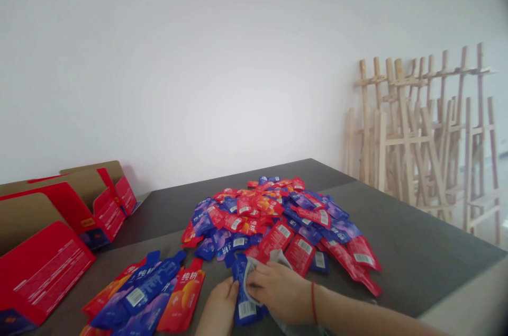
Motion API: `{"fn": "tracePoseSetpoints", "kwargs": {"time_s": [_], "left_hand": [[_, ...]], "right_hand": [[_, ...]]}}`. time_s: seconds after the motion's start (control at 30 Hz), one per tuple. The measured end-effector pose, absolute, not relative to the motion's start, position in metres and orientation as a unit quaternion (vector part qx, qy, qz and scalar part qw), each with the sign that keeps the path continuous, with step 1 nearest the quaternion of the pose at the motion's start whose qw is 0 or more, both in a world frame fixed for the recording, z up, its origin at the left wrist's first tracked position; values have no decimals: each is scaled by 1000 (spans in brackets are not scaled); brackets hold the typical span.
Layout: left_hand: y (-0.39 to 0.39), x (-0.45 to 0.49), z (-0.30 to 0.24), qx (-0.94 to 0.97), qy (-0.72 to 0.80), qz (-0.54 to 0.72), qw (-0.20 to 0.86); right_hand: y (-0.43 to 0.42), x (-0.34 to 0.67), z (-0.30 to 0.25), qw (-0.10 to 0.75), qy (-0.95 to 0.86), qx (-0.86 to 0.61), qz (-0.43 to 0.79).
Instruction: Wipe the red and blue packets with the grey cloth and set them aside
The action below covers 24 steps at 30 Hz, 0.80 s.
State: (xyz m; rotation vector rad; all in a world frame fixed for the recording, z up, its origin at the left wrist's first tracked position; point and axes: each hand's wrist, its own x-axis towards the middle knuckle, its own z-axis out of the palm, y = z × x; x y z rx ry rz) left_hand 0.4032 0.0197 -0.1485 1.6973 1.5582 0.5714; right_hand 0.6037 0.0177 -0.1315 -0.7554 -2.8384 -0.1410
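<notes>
My right hand (280, 291) presses a grey cloth (262, 267) against a blue pouch (243, 293) at the near edge of the dark table (416, 251); its fingers are curled around the cloth. The fingers of my left hand (219, 310) are closed on the left edge of the same blue pouch, low in the view. A red string circles my right wrist. Just beyond my hands lies a big heap of red and blue pouches (273, 219).
A row of sorted red and blue pouches (146, 293) lies left of my hands. Flat red and brown cartons (59, 225) stand at the table's left end. Wooden easels (428, 135) lean against the white wall at the right.
</notes>
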Motion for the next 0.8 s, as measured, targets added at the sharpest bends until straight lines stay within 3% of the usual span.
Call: {"fn": "tracePoseSetpoints", "kwargs": {"time_s": [0.13,0.3,0.4,0.53,0.67,0.73,0.8], "left_hand": [[19,398,-135,690,622,199,311],[16,402,-107,713,678,104,142],[9,418,-101,727,669,88,130],[-4,432,-114,742,638,100,180],[-14,431,-134,733,656,107,142],[-17,429,-140,729,666,106,116],[-17,429,-142,732,665,95,112]], "right_hand": [[14,611,-135,100,-966,-235,-22],[22,619,-131,107,-902,-415,52],[26,615,-128,147,-868,-463,101],[33,618,-128,266,-803,-506,170],[34,627,-121,345,-798,-457,187],[30,625,-120,318,-853,-378,169],[22,619,-125,237,-920,-282,131]]}}
